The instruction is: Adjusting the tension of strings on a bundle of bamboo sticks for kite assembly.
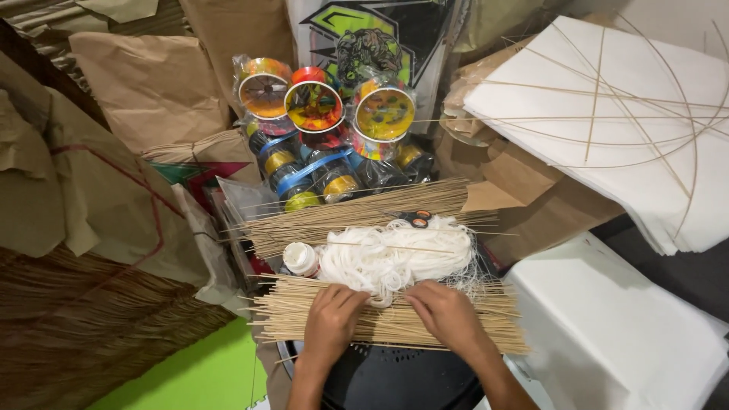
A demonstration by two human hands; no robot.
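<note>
- Bamboo sticks [395,319], thin and straw-coloured, lie in a flat bundle across the near edge of the work area, just in front of a dark round object [395,380] at the bottom of the view.
- Step in hand, as I judge it: sorting or picking through the near bundle, with both hands pressed on top of it and no single stick lifted clear yet.
- Left hand [332,311] lies palm down on the left half of the bundle, fingers curled over the sticks and pointing away from the body; its grip looks loosely clenched against them rather than closed around one.
- Right hand [446,311] lies palm down on the right half, fingers bent, fingertips at the far edge where the sticks meet the white string [395,258]; whether it pinches a stick I cannot tell.
- Both wrists come up from the bottom of the view, forearms angled slightly inward.
- Next move, by my reading, calls for a fine pinch to separate one stick without dragging its neighbours or snagging the tangled string touching the bundle.
- Beyond the string lies a second stick bundle [357,212]; a small white bottle [301,258] stands just left of the string.
- Colourful spools [313,106] are stacked behind, and white paper sheets [607,121] with thin sticks laid across them sit to the right.
</note>
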